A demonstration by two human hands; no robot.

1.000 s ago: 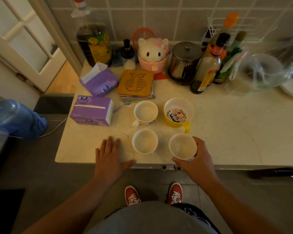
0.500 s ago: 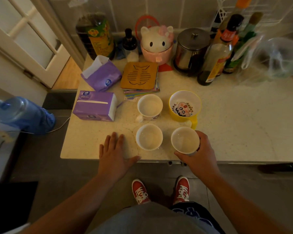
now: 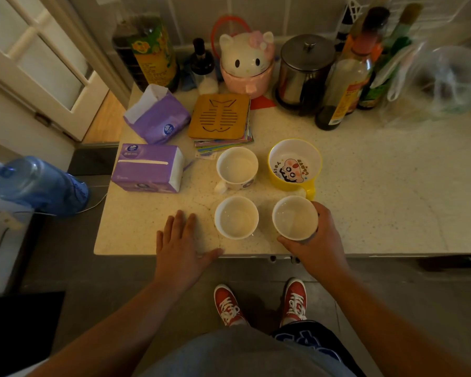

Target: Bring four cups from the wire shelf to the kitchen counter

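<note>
From the head camera, the right hand (image 3: 317, 240) is wrapping a round, smooth white cup (image 3: 294, 217) on the speckled stone counter (image 3: 378, 200), beside three other cups. The left hand (image 3: 184, 247) is lying flat, fingers spread, holding nothing.

Materials, counter top
Speckled stone counter (image 3: 378, 191), smooth; glossy glazed white cups (image 3: 236, 217); brushed metal canister (image 3: 302, 74) upper centre; matt wooden trivet (image 3: 219, 117); shiny plastic tissue packs (image 3: 147, 168).

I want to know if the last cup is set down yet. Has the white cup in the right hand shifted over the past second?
No. The white cup in the right hand sits just in front of the yellow cartoon cup, beside the other front cup, as before.
</note>
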